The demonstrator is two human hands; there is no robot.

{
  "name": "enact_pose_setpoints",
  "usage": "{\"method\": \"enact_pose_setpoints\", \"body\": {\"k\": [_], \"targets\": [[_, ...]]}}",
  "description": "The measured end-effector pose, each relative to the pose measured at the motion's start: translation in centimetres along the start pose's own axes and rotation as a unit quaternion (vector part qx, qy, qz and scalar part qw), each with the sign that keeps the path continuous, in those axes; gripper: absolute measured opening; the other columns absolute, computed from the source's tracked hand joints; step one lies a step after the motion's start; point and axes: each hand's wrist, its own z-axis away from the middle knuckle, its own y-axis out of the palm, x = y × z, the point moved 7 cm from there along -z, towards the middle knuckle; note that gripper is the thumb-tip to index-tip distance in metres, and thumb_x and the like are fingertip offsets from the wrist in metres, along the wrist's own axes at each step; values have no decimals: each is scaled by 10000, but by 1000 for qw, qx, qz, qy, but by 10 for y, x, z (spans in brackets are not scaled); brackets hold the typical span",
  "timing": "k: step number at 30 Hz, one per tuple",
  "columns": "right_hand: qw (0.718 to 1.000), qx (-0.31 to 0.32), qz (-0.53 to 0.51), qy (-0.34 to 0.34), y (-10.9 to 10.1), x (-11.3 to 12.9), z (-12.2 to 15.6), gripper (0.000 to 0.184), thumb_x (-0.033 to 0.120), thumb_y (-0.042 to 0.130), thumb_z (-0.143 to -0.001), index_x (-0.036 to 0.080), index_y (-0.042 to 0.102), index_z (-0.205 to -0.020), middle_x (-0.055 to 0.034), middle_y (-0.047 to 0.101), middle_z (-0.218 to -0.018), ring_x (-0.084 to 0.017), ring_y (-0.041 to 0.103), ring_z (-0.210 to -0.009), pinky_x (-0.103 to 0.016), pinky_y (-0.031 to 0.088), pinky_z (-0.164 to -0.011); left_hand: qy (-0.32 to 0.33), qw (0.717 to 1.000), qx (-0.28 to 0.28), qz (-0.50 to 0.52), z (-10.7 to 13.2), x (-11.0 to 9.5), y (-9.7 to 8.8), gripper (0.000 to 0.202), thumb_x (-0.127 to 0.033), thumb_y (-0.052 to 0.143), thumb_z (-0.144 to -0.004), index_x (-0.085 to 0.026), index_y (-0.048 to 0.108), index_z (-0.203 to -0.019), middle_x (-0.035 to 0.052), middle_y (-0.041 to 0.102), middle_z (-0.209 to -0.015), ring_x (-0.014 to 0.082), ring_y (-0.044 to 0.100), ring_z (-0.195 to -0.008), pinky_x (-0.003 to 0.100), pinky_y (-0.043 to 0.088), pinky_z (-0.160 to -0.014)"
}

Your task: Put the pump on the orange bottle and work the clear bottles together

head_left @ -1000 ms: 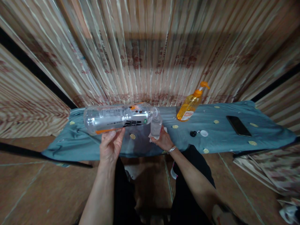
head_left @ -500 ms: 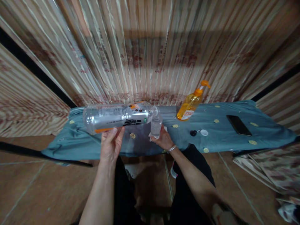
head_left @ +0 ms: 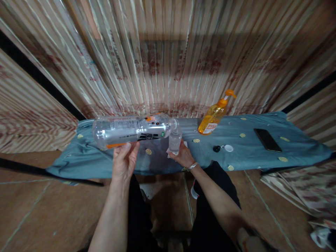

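Observation:
My left hand (head_left: 125, 157) is closed around the lower side of a large clear plastic bottle (head_left: 128, 131) with a silver and orange label. The bottle lies nearly level in the air, its neck pointing right. Its mouth meets the top of a small clear bottle (head_left: 174, 141), which tilts slightly. My right hand (head_left: 183, 155), with a bracelet at the wrist, grips the small bottle from the right, and something white like a tissue (head_left: 168, 152) shows beside the fingers. Clear liquid seems to be in the small bottle; any stream between the mouths is too blurred to make out.
An orange pump bottle (head_left: 212, 117) stands toward the back of the blue cloth-covered table (head_left: 252, 154). Right of my hand lie a small black cap (head_left: 216, 148) and a white cap (head_left: 228, 148). A dark phone (head_left: 267, 140) rests farther right. A striped curtain (head_left: 168, 63) hangs behind.
Both hands and bottles hold nearly the same positions. No clear movement shows apart from a very slight shift of the bottles.

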Motion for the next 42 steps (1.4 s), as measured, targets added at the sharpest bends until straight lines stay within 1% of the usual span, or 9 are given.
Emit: {"method": "enact_pose_setpoints", "body": {"k": [4, 10, 15, 20, 24, 27, 34, 38, 42], "targets": [[1000, 3, 1, 2, 1, -2, 0, 785, 319, 721, -724, 111, 380, -1400, -165, 717, -1146, -326, 715, -1048, -445, 577, -915, -4, 1000, 0, 5, 1, 0, 2, 426, -237, 1002, -381, -209, 726, -705, -41, 745, -710, 108, 712, -684, 185, 617, -710], [1000, -7, -2, -12, 2, -4, 0, 788, 327, 722, -721, 124, 378, -1401, -165, 710, -1171, -332, 710, -1064, -457, 578, -909, -16, 1000, 6, 13, 2, -1, 7, 422, -226, 1006, -365, -207, 729, -682, -43, 733, -672, 107, 710, -676, 179, 619, -701], [1000, 4, -2, -6, 1, -2, 0, 794, 340, 724, -729, 114, 375, -1405, -167, 710, -1174, -335, 709, -1066, -468, 576, -914, -17, 1000, 14, 16, 3, -1, 8, 402, -228, 1003, -384, -208, 730, -678, -38, 742, -700, 108, 708, -710, 185, 615, -721], [1000, 9, -3, 1, 0, -1, 0, 787, 324, 728, -726, 119, 379, -1401, -165, 711, -1172, -327, 710, -1061, -456, 575, -913, -18, 1000, 13, 15, 2, 0, 6, 402, -226, 998, -401, -215, 731, -701, -30, 747, -729, 131, 713, -733, 220, 620, -731], [1000, 1, -8, -3, 1, -3, 0, 780, 334, 730, -723, 152, 384, -1398, -145, 713, -1166, -326, 715, -1051, -462, 576, -905, -12, 1000, 21, 9, 2, 0, 5, 393, -240, 987, -444, -218, 722, -734, -19, 753, -774, 154, 720, -775, 262, 623, -766], [1000, 0, -5, -4, 2, -4, 0, 787, 335, 732, -721, 147, 381, -1400, -152, 708, -1180, -333, 709, -1069, -466, 570, -917, -12, 999, 33, 10, 1, 1, 6, 389, -246, 986, -454, -211, 715, -731, -18, 749, -766, 152, 719, -788, 259, 620, -781], [1000, 5, 1, 5, 1, -3, 1, 817, 324, 734, -724, 135, 356, -1423, -158, 707, -1180, -330, 712, -1061, -459, 569, -927, -15, 1000, 21, 8, 2, 1, 7, 386, -251, 992, -426, -212, 699, -675, -21, 750, -759, 159, 717, -778, 283, 627, -770], [1000, 6, 1, 2, 2, -3, 0, 810, 326, 736, -723, 139, 361, -1416, -155, 711, -1176, -330, 717, -1049, -455, 576, -911, -20, 999, 22, 12, 3, 1, 8, 402, -249, 996, -417, -208, 705, -691, -22, 746, -743, 150, 716, -779, 272, 626, -775], [1000, 2, -1, 2, 2, -3, 0, 809, 332, 738, -722, 141, 363, -1413, -161, 708, -1186, -334, 713, -1063, -463, 572, -917, -17, 999, 29, 6, 4, 1, 9, 397, -255, 992, -438, -213, 697, -700, -21, 744, -756, 164, 720, -808, 305, 624, -815]]}}
